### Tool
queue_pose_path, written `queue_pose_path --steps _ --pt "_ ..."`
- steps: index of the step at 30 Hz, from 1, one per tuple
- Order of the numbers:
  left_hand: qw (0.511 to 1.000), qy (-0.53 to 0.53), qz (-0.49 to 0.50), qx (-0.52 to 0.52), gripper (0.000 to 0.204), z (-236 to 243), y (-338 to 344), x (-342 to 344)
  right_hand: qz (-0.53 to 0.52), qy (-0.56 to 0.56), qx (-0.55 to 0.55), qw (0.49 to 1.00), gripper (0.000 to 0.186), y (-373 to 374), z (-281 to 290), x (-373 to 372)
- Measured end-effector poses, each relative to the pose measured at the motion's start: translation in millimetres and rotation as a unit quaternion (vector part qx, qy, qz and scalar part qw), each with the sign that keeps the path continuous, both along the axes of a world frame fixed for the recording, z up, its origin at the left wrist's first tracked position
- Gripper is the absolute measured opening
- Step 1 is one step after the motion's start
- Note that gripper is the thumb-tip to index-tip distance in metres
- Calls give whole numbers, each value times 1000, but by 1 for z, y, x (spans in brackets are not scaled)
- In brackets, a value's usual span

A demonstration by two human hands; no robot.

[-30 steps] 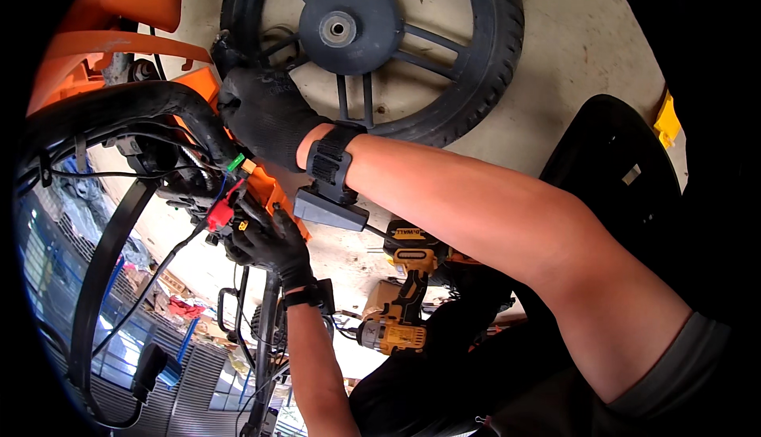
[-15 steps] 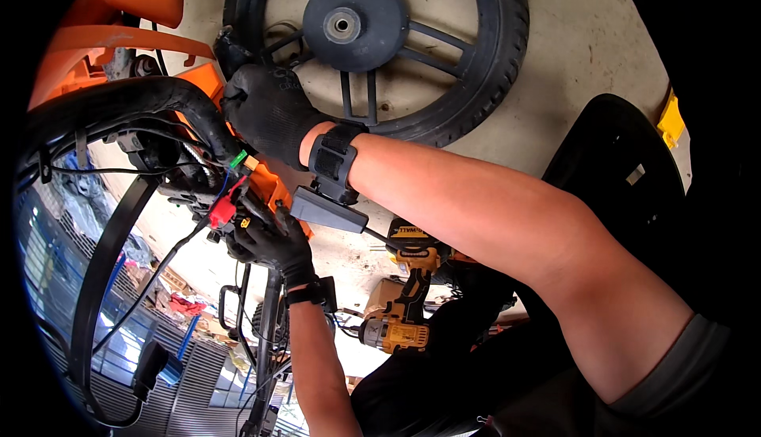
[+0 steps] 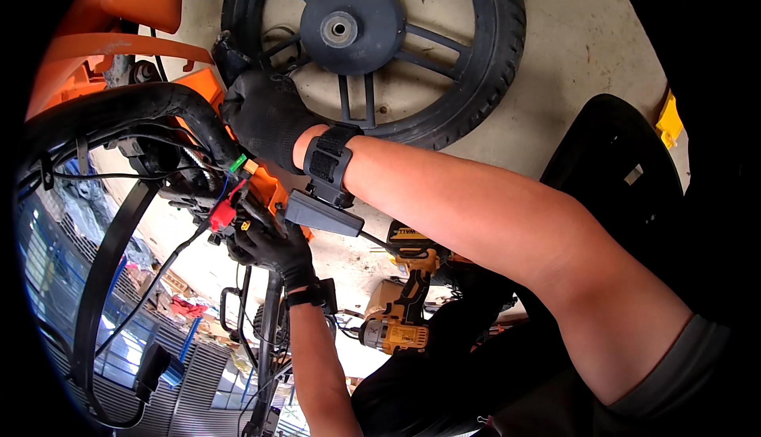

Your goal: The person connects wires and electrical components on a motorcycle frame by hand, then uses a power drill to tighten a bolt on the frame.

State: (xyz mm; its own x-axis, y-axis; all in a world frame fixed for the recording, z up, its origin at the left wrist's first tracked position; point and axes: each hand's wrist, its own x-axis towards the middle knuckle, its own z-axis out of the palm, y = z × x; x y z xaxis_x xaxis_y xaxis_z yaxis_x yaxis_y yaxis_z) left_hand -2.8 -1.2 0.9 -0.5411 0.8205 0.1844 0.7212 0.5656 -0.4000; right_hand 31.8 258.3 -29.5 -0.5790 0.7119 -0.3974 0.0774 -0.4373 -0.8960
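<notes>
Wiring work looks midway: left hand (image 3: 273, 248) grips the red connector (image 3: 223, 213), right hand (image 3: 265, 118) clasps the orange frame (image 3: 208, 85); the 2 drills (image 3: 400, 314) lie unused

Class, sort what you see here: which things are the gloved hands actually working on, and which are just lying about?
In hand:
right hand on orange frame
left hand at red connector and black wiring

Lying about:
black wheel
two yellow cordless drills
yellow block
</notes>
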Motion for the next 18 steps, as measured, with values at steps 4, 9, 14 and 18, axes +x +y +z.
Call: queue_pose_path --steps 4,9,14,18 --pt "1000 7 3 2 55 1 3 2 -3 8 -11 1000 21 -1 1 0" --pt "1000 -5 13 4 54 0 4 2 17 -5 -11 1000 26 2 2 1" --pt "999 -47 13 19 55 0 -1 0 33 -11 3 999 30 4 2 0" --pt "999 -40 23 -2 55 1 -4 0 32 -14 -22 999 31 3 0 -2"
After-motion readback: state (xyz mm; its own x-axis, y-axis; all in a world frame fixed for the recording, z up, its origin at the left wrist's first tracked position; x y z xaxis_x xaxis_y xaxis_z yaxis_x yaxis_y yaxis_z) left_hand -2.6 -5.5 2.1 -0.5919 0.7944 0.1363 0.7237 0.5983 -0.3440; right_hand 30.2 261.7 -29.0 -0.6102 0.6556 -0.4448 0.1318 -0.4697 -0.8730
